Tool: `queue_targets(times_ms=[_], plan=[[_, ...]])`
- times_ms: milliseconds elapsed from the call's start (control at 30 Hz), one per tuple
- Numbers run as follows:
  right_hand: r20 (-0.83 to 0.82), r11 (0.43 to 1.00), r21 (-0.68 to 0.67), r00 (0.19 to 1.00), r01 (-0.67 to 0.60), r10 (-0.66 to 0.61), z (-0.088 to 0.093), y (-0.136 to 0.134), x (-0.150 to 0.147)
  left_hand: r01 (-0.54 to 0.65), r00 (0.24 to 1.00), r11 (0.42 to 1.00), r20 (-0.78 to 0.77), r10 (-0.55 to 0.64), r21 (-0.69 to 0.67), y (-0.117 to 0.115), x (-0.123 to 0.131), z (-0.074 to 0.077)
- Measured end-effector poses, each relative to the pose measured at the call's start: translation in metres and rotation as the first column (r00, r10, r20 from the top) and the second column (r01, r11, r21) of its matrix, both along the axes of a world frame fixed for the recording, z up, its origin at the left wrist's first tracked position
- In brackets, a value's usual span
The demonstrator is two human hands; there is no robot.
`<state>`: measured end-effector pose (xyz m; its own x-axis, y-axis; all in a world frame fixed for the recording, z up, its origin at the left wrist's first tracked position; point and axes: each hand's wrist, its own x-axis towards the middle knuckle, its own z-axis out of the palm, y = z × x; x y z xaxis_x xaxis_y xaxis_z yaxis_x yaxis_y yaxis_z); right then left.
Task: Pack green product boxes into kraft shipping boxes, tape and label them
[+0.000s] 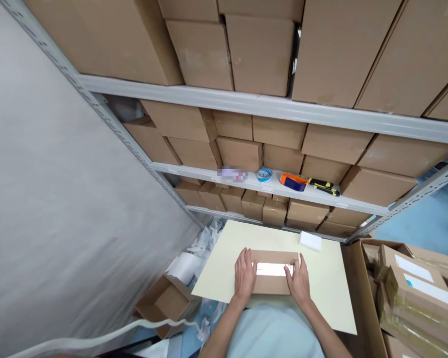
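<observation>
A small brown cardboard box (271, 258) with a white label across its top lies on a pale yellow table (224, 271). My left hand (245, 274) lies flat on the box's left end, fingers stretched out. My right hand (299, 278) rests on the right end, its fingers extended over the edge of the label. Both hands press on the box rather than grip it.
A small white pad (310, 241) lies at the table's far side. A metal shelf (269, 186) packed with cardboard boxes holds a tape roll (264, 174), an orange tape dispenser (293, 181) and a yellow-black knife (324, 187). An open carton of labelled boxes (406, 293) stands right.
</observation>
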<state>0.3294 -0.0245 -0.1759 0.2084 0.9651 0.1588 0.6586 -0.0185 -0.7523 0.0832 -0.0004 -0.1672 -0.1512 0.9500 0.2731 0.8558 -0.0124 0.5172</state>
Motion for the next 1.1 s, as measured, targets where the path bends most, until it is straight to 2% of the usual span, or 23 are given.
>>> queue_targets(times_ms=[200, 333, 433, 567, 667, 733, 800, 900, 1000, 1100], plan=[[0.182, 0.993, 0.001, 0.977, -0.115, 0.113, 0.025, 0.007, 0.002, 0.082, 0.997, 0.992, 0.005, -0.082, -0.094, 0.005, 0.005, 0.021], [0.247, 0.986, 0.044, 0.958, -0.164, 0.148, 0.058, 0.040, 0.008, 0.132, 0.991, 0.991, 0.040, -0.131, -0.031, 0.018, 0.017, 0.041], [0.308, 0.975, 0.161, 0.946, -0.152, 0.097, 0.099, 0.095, 0.015, 0.174, 0.979, 0.981, 0.092, -0.181, 0.083, 0.042, 0.034, 0.064], [0.417, 0.936, 0.305, 0.908, -0.178, 0.038, 0.165, 0.190, 0.023, 0.187, 0.957, 0.955, 0.179, -0.230, 0.233, 0.099, 0.060, 0.105], [0.512, 0.938, 0.275, 0.858, -0.211, 0.043, 0.206, 0.259, 0.025, 0.216, 0.941, 0.928, 0.188, -0.280, 0.303, 0.145, 0.076, 0.137], [0.540, 0.959, 0.205, 0.840, -0.195, 0.055, 0.222, 0.297, 0.024, 0.227, 0.930, 0.909, 0.200, -0.309, 0.351, 0.167, 0.085, 0.156], [0.559, 0.983, 0.110, 0.827, -0.147, 0.061, 0.228, 0.326, 0.023, 0.223, 0.923, 0.893, 0.211, -0.323, 0.391, 0.178, 0.090, 0.171], [0.596, 0.995, -0.004, 0.799, -0.103, 0.085, 0.226, 0.352, 0.021, 0.203, 0.925, 0.884, 0.212, -0.314, 0.421, 0.172, 0.096, 0.180], [0.607, 0.992, -0.022, 0.787, -0.126, 0.113, 0.221, 0.361, 0.021, 0.178, 0.933, 0.896, 0.220, -0.285, 0.407, 0.153, 0.100, 0.176], [0.606, 0.986, 0.002, 0.784, -0.166, 0.131, 0.221, 0.355, 0.021, 0.166, 0.935, 0.915, 0.237, -0.264, 0.368, 0.134, 0.098, 0.168]])
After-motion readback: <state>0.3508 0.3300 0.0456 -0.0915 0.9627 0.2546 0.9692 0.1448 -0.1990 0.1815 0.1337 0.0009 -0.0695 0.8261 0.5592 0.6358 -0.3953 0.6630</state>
